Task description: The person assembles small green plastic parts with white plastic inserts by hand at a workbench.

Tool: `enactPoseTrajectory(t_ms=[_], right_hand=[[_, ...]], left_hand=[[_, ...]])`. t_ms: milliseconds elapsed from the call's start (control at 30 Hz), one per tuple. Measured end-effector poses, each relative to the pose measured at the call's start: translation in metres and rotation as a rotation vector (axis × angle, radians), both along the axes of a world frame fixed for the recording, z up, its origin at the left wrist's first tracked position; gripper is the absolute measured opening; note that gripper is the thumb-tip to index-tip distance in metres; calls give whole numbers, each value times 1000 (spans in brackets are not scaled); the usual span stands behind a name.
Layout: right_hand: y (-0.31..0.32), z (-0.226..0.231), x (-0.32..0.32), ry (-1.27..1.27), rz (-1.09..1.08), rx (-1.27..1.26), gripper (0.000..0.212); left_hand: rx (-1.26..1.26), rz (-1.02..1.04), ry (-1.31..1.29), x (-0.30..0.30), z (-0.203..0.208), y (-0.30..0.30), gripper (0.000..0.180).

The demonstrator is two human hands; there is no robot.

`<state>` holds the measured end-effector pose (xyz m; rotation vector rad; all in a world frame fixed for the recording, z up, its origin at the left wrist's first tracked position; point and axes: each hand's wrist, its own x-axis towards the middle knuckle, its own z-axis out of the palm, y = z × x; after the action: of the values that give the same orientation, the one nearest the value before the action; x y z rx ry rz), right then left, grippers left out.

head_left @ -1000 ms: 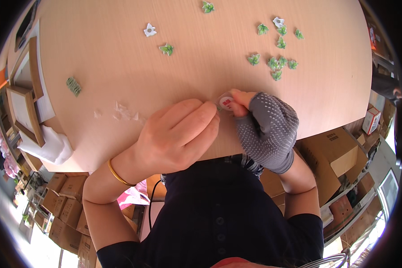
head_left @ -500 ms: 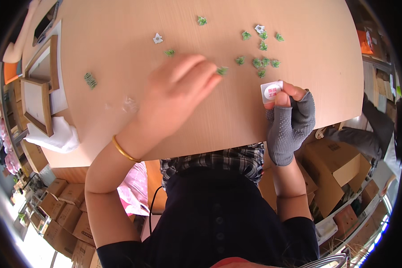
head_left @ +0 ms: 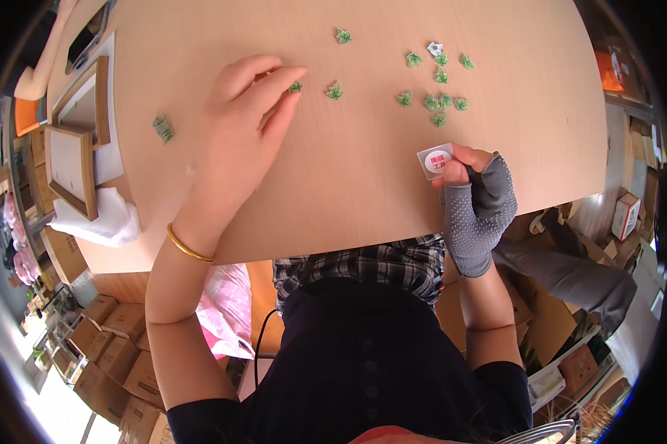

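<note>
My left hand (head_left: 248,122), bare with a gold bangle at the wrist, hovers over the table with thumb and forefinger apart. A green leaf-shaped piece (head_left: 295,87) shows between these fingertips; whether they touch it, I cannot tell. To the right of it lies another leaf piece (head_left: 334,90), and a third leaf piece (head_left: 343,35) is farther off. In a grey dotted fingerless glove, my right hand (head_left: 481,200) pinches a small square whitish tool (head_left: 436,160) with a round label. Beyond it several leaf pieces (head_left: 438,101) form a loose group, with a white piece (head_left: 436,49) at its far end.
A small dark green bundle (head_left: 162,129) lies on the left of the table (head_left: 363,185). Wooden picture frames (head_left: 71,172) and white wrapping (head_left: 104,218) sit at the left edge. Cardboard boxes (head_left: 115,359) stand below. Another person's leg (head_left: 570,274) is at the right.
My left hand has moved left from the middle of the table. The leaf piece by its fingertips now lies farther left and farther away. The right hand's tool has tilted slightly.
</note>
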<state>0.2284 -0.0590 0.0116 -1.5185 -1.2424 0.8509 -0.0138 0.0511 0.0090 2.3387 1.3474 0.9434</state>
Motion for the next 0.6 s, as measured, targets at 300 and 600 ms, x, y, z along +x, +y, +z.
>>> enactPoseTrajectory(t_ms=[300,600], right_hand=[[10,10,-9,-289,72,-60,20],[20,10,-13,-435,307,92,24]], left_hand=[[-108,-234,91,14,7,-53,31],[-164,-381,-57,10,2,-50,36]])
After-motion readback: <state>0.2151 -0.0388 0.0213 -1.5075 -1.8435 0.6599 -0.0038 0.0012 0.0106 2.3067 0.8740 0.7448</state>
